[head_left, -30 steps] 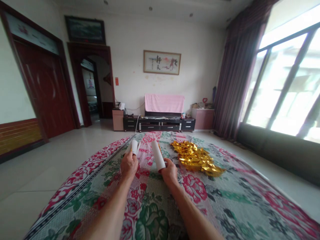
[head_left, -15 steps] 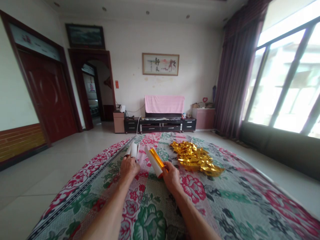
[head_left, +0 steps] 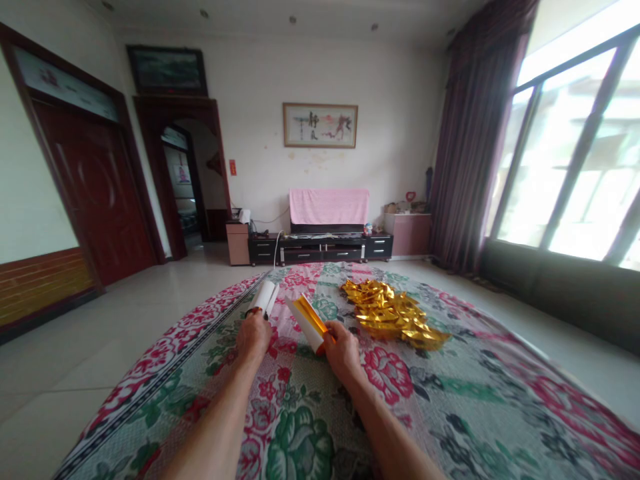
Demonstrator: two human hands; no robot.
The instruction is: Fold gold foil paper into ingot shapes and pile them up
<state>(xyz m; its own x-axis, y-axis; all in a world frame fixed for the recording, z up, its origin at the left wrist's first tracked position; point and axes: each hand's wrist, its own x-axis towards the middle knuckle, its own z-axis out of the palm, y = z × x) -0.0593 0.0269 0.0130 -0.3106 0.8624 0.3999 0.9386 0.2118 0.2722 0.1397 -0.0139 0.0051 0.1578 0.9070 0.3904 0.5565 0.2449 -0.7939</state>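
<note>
My left hand [head_left: 254,333] is closed around the near end of a white paper roll [head_left: 263,297], which points away from me. In my right hand [head_left: 343,347] is a sheet of gold foil paper [head_left: 311,320], curled lengthwise, its white back showing beside the shiny gold face. The thumb and fingers pinch its near right edge. A gap lies between the two papers. To the right of my right hand rests a heap of folded gold foil pieces [head_left: 390,313], pointed at their ends.
The round table wears a flowered cloth [head_left: 300,440] in red, green and grey. Beyond it stands a low black TV cabinet [head_left: 320,253] with a pink cloth [head_left: 330,207] over the screen. A window [head_left: 575,153] is at the right, a dark red door [head_left: 95,193] at the left.
My left hand has shifted slightly left with the white roll, which now tilts more to the right. The gold foil sheet in my right hand has opened a little at its far end.
</note>
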